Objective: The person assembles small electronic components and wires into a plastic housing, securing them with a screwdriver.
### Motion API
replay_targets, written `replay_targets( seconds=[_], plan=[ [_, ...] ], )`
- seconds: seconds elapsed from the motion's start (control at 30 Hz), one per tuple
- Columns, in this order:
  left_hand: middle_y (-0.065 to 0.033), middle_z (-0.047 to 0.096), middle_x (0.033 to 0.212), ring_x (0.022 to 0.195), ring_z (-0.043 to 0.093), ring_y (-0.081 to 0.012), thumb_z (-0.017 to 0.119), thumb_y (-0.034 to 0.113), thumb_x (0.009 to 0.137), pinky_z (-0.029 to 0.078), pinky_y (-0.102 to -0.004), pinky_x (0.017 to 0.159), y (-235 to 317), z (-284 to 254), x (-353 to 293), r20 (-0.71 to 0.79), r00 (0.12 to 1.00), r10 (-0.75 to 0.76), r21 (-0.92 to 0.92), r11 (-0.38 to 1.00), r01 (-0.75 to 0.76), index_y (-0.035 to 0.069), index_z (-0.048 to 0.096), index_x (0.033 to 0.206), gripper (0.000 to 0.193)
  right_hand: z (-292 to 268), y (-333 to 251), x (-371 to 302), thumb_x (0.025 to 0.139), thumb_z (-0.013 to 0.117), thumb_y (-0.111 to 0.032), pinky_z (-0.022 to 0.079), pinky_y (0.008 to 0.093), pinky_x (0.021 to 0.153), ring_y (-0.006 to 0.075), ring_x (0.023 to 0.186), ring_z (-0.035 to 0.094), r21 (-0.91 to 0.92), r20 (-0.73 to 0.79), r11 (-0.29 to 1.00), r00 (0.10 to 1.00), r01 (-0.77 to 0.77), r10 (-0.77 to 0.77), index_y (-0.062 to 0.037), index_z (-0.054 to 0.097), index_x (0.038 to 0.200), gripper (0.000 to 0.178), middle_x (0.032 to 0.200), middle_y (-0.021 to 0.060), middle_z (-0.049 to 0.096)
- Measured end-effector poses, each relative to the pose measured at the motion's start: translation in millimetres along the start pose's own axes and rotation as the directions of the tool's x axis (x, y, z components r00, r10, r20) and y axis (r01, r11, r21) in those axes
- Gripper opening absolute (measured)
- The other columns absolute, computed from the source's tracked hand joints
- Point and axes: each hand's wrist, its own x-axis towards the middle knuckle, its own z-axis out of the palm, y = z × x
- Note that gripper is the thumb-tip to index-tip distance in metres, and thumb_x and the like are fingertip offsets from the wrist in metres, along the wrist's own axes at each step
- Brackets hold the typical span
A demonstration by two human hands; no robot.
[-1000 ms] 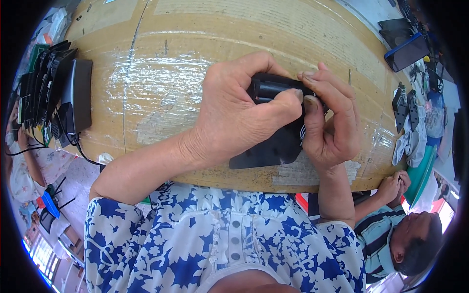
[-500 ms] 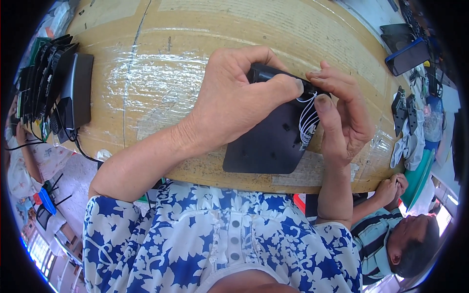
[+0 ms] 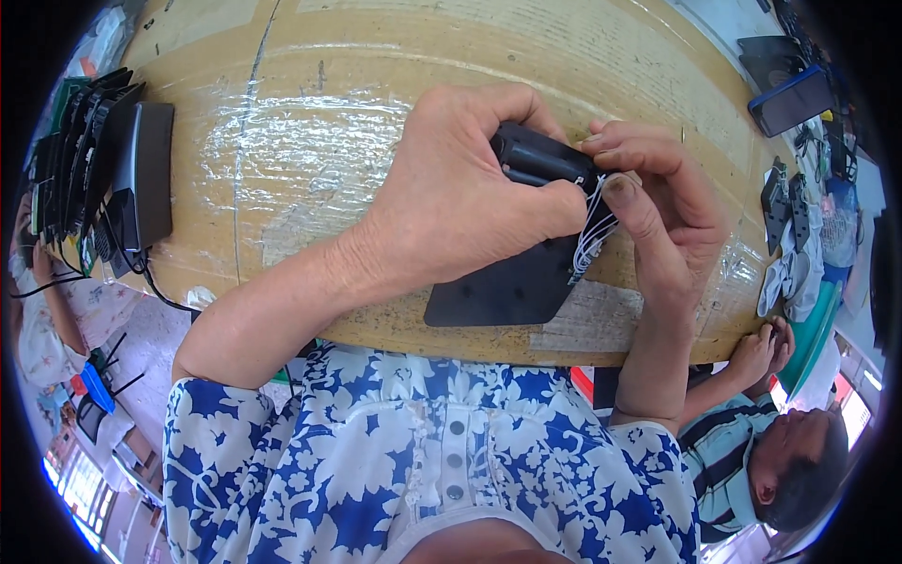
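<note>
My left hand [image 3: 460,188] is wrapped around a black plastic casing [image 3: 507,291], its thumb bent across the near side and its fingers behind the far end. A dark, rounded cylinder-like part shows along the casing's far edge. From the right side of the casing a bundle of thin white wires [image 3: 592,226] loops down. My right hand [image 3: 672,202] pinches at the corner where the wires come out, thumb and fingertips close together. Whatever lies between those fingertips is too small to make out. The casing's flat lower plate tilts toward me above the table.
The table [image 3: 319,141] is covered in cardboard and clear film. Upright black panels [image 3: 89,179] with cables stand at the left. On the right lie a blue-edged phone [image 3: 792,101], black brackets [image 3: 785,207] and white cloth [image 3: 789,282]. A seated person [image 3: 752,451] is at the lower right.
The casing has rolled in my left hand, so its cylinder-like part shows more. My left thumb has bent in, and my right hand has shifted slightly right, staying at the wires.
</note>
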Motion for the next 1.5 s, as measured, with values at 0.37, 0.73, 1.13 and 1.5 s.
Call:
replay_targets(
  seconds=[0.37, 0.73, 1.13, 1.5],
  plan=[
    [0.0011, 0.069, 0.077, 0.068, 0.062, -0.0034, 0.076, 0.012, 0.082, 0.050, -0.0177, 0.064, 0.7, -2.2, 4.2, 0.100, 0.980, -0.173, -0.387, 0.900, 0.199, 0.004, 0.070, 0.089, 0.012, -12.2, 0.4, -1.5, 0.082, 0.074, 0.004, 0.045, 0.0348, 0.097, 0.0249, 0.110, 0.061, 0.153, 0.054, 0.988, 0.998, -0.027, 0.019, 0.0051, 0.071, 0.097, 0.016, 0.110, 0.0174, 0.066],
    [0.0029, 0.068, 0.075, 0.067, 0.060, -0.0020, 0.086, 0.015, 0.075, 0.046, -0.0166, 0.062, 1.6, -5.8, 3.2, 0.178, 0.981, -0.074, -0.194, 0.975, 0.109, 0.006, 0.071, 0.088, 0.022, -14.8, -2.6, 2.8, 0.077, 0.078, 0.001, 0.044, 0.0443, 0.104, 0.0272, 0.107, 0.064, 0.100, 0.097, 0.988, 0.987, 0.122, -0.131, 0.0028, 0.073, 0.094, 0.018, 0.106, 0.0147, 0.069],
    [0.0044, 0.066, 0.071, 0.065, 0.058, -0.0011, 0.080, 0.012, 0.070, 0.044, -0.0167, 0.060, 7.6, -5.0, 2.9, 0.173, 0.980, -0.097, -0.092, 0.989, 0.114, 0.006, 0.070, 0.084, 0.019, -25.9, -2.8, 2.2, 0.076, 0.076, 0.001, 0.043, 0.0451, 0.102, 0.0216, 0.094, 0.065, -0.041, 0.141, 0.999, 0.990, 0.033, -0.027, 0.0011, 0.074, 0.091, 0.015, 0.094, 0.0090, 0.072],
    [0.0044, 0.067, 0.074, 0.067, 0.060, -0.0018, 0.081, 0.012, 0.070, 0.048, -0.0175, 0.062, 7.4, -2.2, -2.5, 0.111, 0.993, -0.031, 0.002, 1.000, 0.031, 0.006, 0.070, 0.086, 0.020, -24.3, -7.4, 0.9, 0.076, 0.072, 0.004, 0.045, 0.0318, 0.087, 0.0183, 0.091, 0.062, -0.089, 0.153, 0.996, 0.988, 0.014, 0.000, 0.0037, 0.071, 0.093, 0.016, 0.090, 0.0087, 0.068]
  ],
)
